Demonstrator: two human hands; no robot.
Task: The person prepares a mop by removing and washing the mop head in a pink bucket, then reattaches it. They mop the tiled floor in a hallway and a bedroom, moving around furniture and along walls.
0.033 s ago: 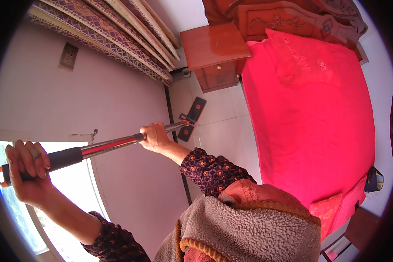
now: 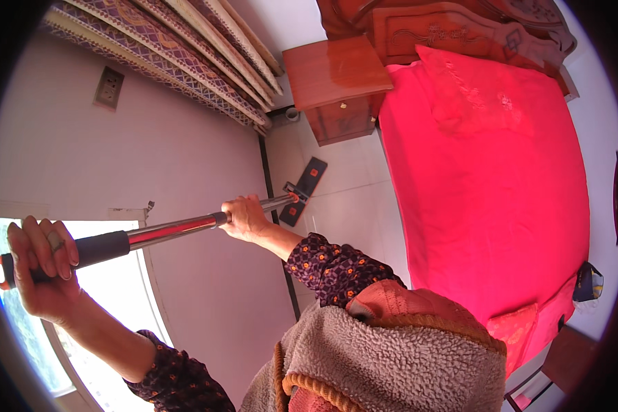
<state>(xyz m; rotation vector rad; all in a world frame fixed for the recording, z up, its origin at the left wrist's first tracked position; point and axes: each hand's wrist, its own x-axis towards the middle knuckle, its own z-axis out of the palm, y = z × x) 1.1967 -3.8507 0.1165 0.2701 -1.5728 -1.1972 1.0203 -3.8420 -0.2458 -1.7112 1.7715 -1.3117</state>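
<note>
I hold a flat mop by its long pole, one hand at each part of the shaft. My left hand, with a ring on one finger, is closed round the black grip at the pole's upper end. Farther down, my right hand wraps round the metal pole just past its dark collar. The dark rectangular mop head, with orange marks, lies tilted on the pale tiled floor, between the left wall and the bed.
A reddish wooden nightstand stands beyond the mop head. To the right is a bed with a bright pink cover and a carved headboard. Patterned curtains hang at the far left, near a wall socket. A bright window is at left.
The mop head has shifted very slightly toward me and to the right. Both hands keep their hold on the pole.
</note>
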